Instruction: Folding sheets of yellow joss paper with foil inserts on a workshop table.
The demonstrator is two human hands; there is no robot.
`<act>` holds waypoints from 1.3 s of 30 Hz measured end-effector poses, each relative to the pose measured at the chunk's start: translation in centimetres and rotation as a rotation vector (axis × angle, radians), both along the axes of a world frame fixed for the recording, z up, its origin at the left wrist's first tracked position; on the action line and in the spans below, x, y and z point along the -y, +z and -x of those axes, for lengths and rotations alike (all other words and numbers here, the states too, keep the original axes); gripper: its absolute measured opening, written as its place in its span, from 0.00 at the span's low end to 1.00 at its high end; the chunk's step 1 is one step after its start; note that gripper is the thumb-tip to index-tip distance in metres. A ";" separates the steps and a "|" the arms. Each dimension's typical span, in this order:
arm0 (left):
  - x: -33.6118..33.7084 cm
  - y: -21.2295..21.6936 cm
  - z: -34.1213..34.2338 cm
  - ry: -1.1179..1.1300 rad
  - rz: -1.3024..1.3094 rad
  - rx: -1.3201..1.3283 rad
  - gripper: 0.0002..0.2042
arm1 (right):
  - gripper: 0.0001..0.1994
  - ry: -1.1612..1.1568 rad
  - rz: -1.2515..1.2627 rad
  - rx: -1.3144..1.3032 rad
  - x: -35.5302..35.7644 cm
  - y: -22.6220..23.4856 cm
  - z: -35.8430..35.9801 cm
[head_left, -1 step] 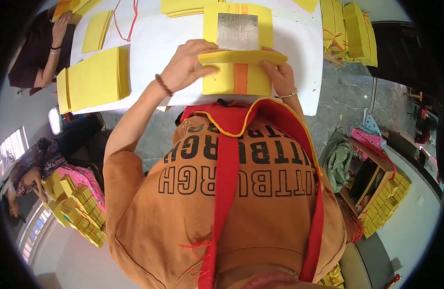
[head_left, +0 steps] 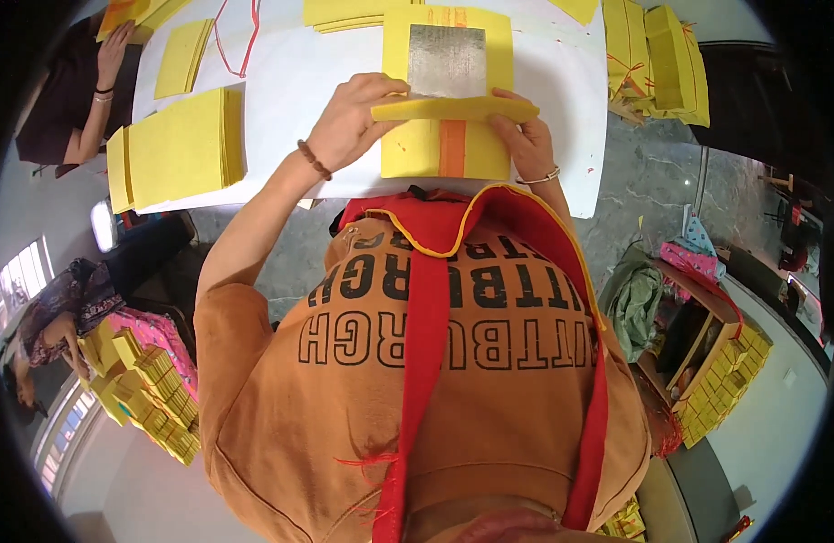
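Note:
Both my hands grip a narrow yellow paper bundle (head_left: 455, 109), seen nearly edge-on. My left hand (head_left: 355, 113) is closed on its left end, fingers behind and thumb in front. My right hand (head_left: 524, 134) pinches its right end between thumb and fingers. Directly behind and partly under the bundle lies a yellow paper sheet (head_left: 500, 54) with a silver foil square (head_left: 446, 59). In front of it shows yellow paper with an orange band (head_left: 452, 149) down its middle. Whether these two are one piece is hidden by the bundle.
Stacks of yellow paper (head_left: 177, 149) stand on the white table (head_left: 299, 54) to the left, near a red cord loop (head_left: 245, 63). Tied yellow bundles (head_left: 630, 54) sit at the right edge. A co-worker's hand (head_left: 114, 54) rests at the far left. More yellow bundles (head_left: 725, 380) are stacked lower right.
My left thumb has come in against the yellow paper bundle, and my left wrist has shifted slightly right. My right hand has hardly moved.

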State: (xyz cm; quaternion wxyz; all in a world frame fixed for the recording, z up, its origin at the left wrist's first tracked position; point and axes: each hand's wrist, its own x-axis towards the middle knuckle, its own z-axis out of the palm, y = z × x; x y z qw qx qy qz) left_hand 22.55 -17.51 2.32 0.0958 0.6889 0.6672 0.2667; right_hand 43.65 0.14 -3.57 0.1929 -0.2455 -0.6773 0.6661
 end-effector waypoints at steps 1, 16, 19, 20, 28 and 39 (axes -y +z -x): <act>0.0 -0.5 0.0 0.005 -0.024 0.025 0.16 | 0.13 0.003 0.000 -0.002 -0.2 0.4 0.1; 2.5 1.7 -3.7 0.052 -0.020 0.228 0.10 | 0.13 0.320 -0.816 0.095 0.6 4.8 -2.4; 2.0 0.9 -3.7 0.382 0.191 0.426 0.11 | 0.13 0.234 -0.564 0.156 0.6 5.7 -1.2; 1.7 0.6 -3.5 0.387 0.191 0.426 0.11 | 0.14 0.176 -0.361 0.275 0.8 6.1 -0.6; -0.6 -1.5 -2.0 0.566 0.309 0.946 0.14 | 0.22 -0.028 -0.200 0.197 0.9 4.6 0.7; -1.4 -1.8 -1.4 0.607 0.369 1.188 0.14 | 0.21 -0.137 -0.381 0.344 1.6 5.1 1.9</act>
